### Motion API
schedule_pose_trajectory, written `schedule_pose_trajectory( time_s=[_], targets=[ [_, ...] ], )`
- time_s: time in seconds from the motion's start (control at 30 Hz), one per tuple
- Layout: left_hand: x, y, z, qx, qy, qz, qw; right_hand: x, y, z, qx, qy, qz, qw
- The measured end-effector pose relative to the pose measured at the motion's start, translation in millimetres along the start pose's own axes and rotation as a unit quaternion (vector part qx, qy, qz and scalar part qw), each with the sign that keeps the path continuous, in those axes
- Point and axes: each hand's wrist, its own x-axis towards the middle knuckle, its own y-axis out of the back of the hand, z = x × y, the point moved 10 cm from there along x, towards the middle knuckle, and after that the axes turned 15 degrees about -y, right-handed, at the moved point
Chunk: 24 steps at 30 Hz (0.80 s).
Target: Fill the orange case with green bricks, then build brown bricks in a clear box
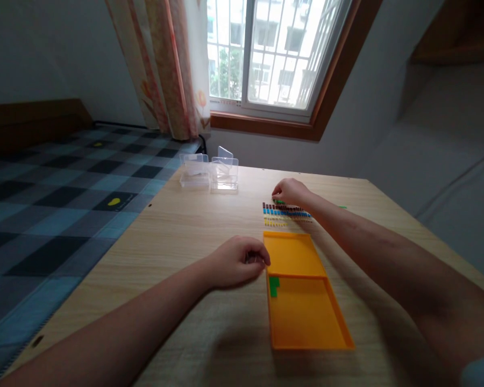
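Note:
An orange two-part tray [306, 322] lies open on the wooden table [185, 231], with a small green piece [273, 286] in the near half's top left corner. My left hand [236, 262] rests curled at the tray's left edge, fingers closed; whether they hold anything is hidden. Beyond the tray lie rows of small pieces [286, 213]: dark brown, blue and yellow. My right hand [291, 191] reaches to the far end of these rows, fingers pinched at a small green piece [279, 202].
Two clear plastic boxes [210, 173] stand at the table's far edge. A bed with a blue and black checked cover [64, 199] lies to the left. A window [274, 54] and a curtain [165, 64] are behind, and a grey wall is at the right.

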Motion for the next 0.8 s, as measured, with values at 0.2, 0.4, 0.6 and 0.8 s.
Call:
schedule_pose_trajectory(
  time_s=[0.2, 0.4, 0.6, 0.8],
  targets=[
    [0, -1, -1, -0.002, 0.000, 0.000, 1.000, 1, 3, 2, 0.004, 0.006, 0.002, 1.000],
    [0, 0, -1, 0.003, 0.000, 0.002, 1.000, -5, 2, -5, 0.016, 0.017, 0.004, 1.000],
    [0, 0, 4, 0.011, -0.009, -0.003, 1.000, -40, 42, -16, 0.059, 0.050, 0.043, 0.996],
    [2, 0, 9, 0.041, -0.034, -0.012, 0.999, -181, 84, -10, 0.154, 0.246, 0.071, 0.954]
  ],
)
